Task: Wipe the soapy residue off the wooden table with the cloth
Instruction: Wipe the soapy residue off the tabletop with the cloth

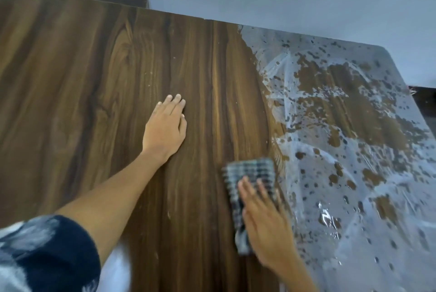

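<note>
With the right hand (264,218) pressing flat-fingered on the cloth (250,173) and the left hand (165,126) spread flat on the table (70,79), a soaked cloth could smear the soapy residue (354,150) from the right edge across the dry wood.

Soft, dim, bluish light; glare on the wet soapy residue (354,150); beside it, the right hand (264,223) blurs.

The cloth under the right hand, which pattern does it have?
The folded checked cloth has a dark blue and pale grey check, seen in the head view.
</note>
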